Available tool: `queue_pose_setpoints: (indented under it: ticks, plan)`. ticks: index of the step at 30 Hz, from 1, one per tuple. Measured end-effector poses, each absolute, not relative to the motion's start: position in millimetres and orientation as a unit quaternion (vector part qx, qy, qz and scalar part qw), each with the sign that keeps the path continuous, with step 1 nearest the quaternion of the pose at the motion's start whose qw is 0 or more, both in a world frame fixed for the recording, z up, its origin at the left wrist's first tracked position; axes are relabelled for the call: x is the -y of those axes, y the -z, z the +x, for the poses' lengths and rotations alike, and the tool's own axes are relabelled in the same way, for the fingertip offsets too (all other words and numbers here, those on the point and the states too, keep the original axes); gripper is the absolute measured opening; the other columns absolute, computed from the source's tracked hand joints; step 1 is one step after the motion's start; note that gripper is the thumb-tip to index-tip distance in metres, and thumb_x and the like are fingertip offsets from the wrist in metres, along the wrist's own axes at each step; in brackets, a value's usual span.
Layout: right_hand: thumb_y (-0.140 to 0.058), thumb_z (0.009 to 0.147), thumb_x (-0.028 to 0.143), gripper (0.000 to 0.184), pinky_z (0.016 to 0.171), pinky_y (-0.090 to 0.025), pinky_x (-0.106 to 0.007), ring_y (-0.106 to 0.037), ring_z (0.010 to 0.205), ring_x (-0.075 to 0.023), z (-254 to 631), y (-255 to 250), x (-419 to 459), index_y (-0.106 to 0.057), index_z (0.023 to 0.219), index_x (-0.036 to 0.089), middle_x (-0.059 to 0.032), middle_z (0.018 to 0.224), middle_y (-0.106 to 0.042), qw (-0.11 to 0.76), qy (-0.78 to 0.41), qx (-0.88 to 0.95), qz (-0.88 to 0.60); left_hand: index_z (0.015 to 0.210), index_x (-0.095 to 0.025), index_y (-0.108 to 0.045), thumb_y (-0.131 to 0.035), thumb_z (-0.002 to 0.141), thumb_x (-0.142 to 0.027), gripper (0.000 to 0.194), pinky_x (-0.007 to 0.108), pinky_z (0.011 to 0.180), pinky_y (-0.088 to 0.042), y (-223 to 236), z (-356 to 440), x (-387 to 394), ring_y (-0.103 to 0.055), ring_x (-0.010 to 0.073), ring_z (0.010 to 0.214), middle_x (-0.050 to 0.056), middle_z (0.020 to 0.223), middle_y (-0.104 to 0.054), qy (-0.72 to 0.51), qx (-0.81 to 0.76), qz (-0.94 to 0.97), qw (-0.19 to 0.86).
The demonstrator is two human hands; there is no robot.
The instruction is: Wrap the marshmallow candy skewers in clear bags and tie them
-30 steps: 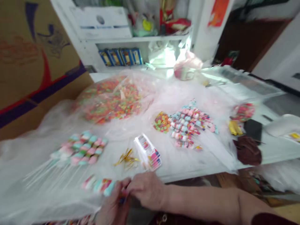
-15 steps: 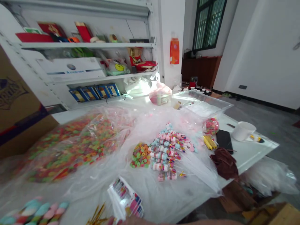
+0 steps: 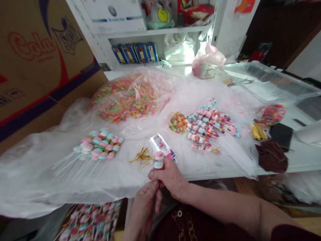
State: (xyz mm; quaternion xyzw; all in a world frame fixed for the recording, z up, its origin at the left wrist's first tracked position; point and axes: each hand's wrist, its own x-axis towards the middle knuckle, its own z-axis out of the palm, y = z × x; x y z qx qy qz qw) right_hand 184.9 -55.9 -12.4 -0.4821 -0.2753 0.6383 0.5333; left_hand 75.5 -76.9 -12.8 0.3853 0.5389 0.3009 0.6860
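Note:
My right hand (image 3: 174, 175) is wrapped round a marshmallow skewer (image 3: 158, 160), whose pink and pale blue top stands up above the thumb, near the table's front edge. Just below, my left hand (image 3: 145, 202) is closed at the skewer's lower end; the stick itself is hidden by the fingers. Behind the skewer lie printed clear wrappers (image 3: 160, 143). Gold twist ties (image 3: 141, 156) are scattered to their left. Unwrapped marshmallow skewers (image 3: 102, 144) lie in a bunch on the left, and wrapped skewers (image 3: 203, 129) are piled on the right.
A large clear bag of ring candies (image 3: 132, 97) lies at the back, with a small heap of loose rings (image 3: 178, 123) nearer. A cardboard box (image 3: 42, 60) stands at left. A brown cloth (image 3: 272, 156) and a black notebook (image 3: 281, 135) lie at right. Below the table edge, more skewers (image 3: 91, 221) fill a box.
The view has tilted down and turned left. Both hands are now in view with the marshmallow skewer upright between them; before, only part of a hand showed at the bottom edge.

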Motion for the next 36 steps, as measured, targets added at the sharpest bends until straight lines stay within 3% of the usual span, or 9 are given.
queue_pose_setpoints:
  ticks: [4, 7, 10, 14, 18, 21, 25, 30, 36]
  plan:
    - [-0.072, 0.062, 0.026, 0.026, 0.055, -0.042, -0.023, -0.052, 0.058, -0.0113, 185, 22, 48, -0.055, 0.080, 0.017, 0.0032, 0.066, -0.058, 0.553, -0.577, 0.261, -0.541, 0.073, -0.019, -0.071, -0.073, 0.069, -0.043, 0.025, 0.022, 0.039, -0.029, 21, 81, 76, -0.041, 0.0101, 0.040, -0.003, 0.049, -0.054, -0.398, -0.611, 0.459, 0.507]
    - [-0.062, 0.076, 0.037, 0.022, 0.059, -0.043, -0.025, -0.055, 0.062, -0.0130, 190, 17, 35, -0.058, 0.083, 0.017, -0.0002, 0.073, -0.063, 0.505, -0.574, 0.352, -0.540, 0.064, -0.019, -0.066, -0.071, 0.071, -0.037, 0.020, 0.020, 0.045, -0.033, 24, 67, 71, -0.044, 0.0101, 0.048, -0.003, 0.049, -0.051, -0.461, -0.610, 0.459, 0.452]
    - [-0.043, 0.091, 0.033, 0.025, 0.069, -0.044, -0.028, -0.060, 0.076, -0.0162, 193, 11, 15, -0.064, 0.086, 0.019, -0.0044, 0.085, -0.065, 0.393, -0.420, 0.544, -0.610, 0.063, -0.019, -0.058, -0.069, 0.072, -0.036, 0.022, 0.018, 0.037, -0.022, 24, 47, 62, -0.029, 0.0062, 0.038, -0.008, 0.043, -0.038, -0.522, -0.598, 0.337, 0.506]
    - [-0.047, 0.090, 0.022, 0.023, 0.081, -0.041, -0.032, -0.058, 0.094, -0.0231, 189, 18, -6, -0.069, 0.084, 0.016, -0.0128, 0.092, -0.065, 0.140, -0.167, 0.708, -0.672, 0.061, -0.019, -0.052, -0.070, 0.068, -0.036, 0.026, 0.017, 0.032, -0.014, 23, 29, 56, -0.020, 0.0034, 0.032, -0.011, 0.040, -0.030, -0.544, -0.553, 0.219, 0.592]
    - [-0.047, 0.088, 0.019, 0.023, 0.080, -0.041, -0.032, -0.059, 0.091, -0.0229, 186, 24, -11, -0.070, 0.086, 0.016, -0.0126, 0.094, -0.066, 0.089, -0.135, 0.720, -0.675, 0.065, -0.017, -0.055, -0.072, 0.066, -0.036, 0.026, 0.015, 0.030, -0.015, 23, 24, 57, -0.022, 0.0023, 0.030, -0.011, 0.038, -0.032, -0.536, -0.533, 0.192, 0.626]
    - [-0.045, 0.087, 0.021, 0.026, 0.075, -0.041, -0.030, -0.061, 0.088, -0.0215, 194, 15, -15, -0.071, 0.089, 0.020, -0.0093, 0.092, -0.068, 0.093, -0.137, 0.700, -0.695, 0.068, -0.015, -0.057, -0.074, 0.063, -0.037, 0.028, 0.015, 0.030, -0.016, 21, 22, 55, -0.024, 0.0022, 0.028, -0.011, 0.038, -0.034, -0.535, -0.514, 0.170, 0.649]
    - [-0.050, 0.080, 0.023, 0.022, 0.073, -0.041, -0.026, -0.061, 0.084, -0.0180, 214, 8, -29, -0.071, 0.080, 0.020, -0.0032, 0.084, -0.070, 0.205, -0.242, 0.665, -0.676, 0.069, -0.014, -0.058, -0.074, 0.062, -0.036, 0.028, 0.016, 0.029, -0.016, 16, 22, 48, -0.024, 0.0021, 0.028, -0.011, 0.037, -0.035, -0.528, -0.500, 0.150, 0.670]
    - [-0.050, 0.072, 0.016, 0.018, 0.056, -0.038, -0.022, -0.055, 0.054, -0.0122, 227, 23, -40, -0.068, 0.074, 0.018, 0.0024, 0.057, -0.061, 0.247, -0.315, 0.644, -0.652, 0.069, -0.014, -0.057, -0.071, 0.064, -0.033, 0.024, 0.016, 0.029, -0.015, 12, 29, 43, -0.023, 0.0022, 0.027, -0.011, 0.037, -0.035, -0.501, -0.499, 0.128, 0.696]
    - [-0.052, 0.072, 0.018, 0.014, 0.060, -0.035, -0.022, -0.051, 0.063, -0.0117, 219, 23, -37, -0.063, 0.063, 0.019, 0.0033, 0.061, -0.057, 0.315, -0.311, 0.656, -0.611, 0.070, -0.014, -0.056, -0.066, 0.071, -0.031, 0.020, 0.016, 0.030, -0.014, 12, 33, 43, -0.022, 0.0022, 0.027, -0.011, 0.037, -0.034, -0.486, -0.507, 0.119, 0.702]
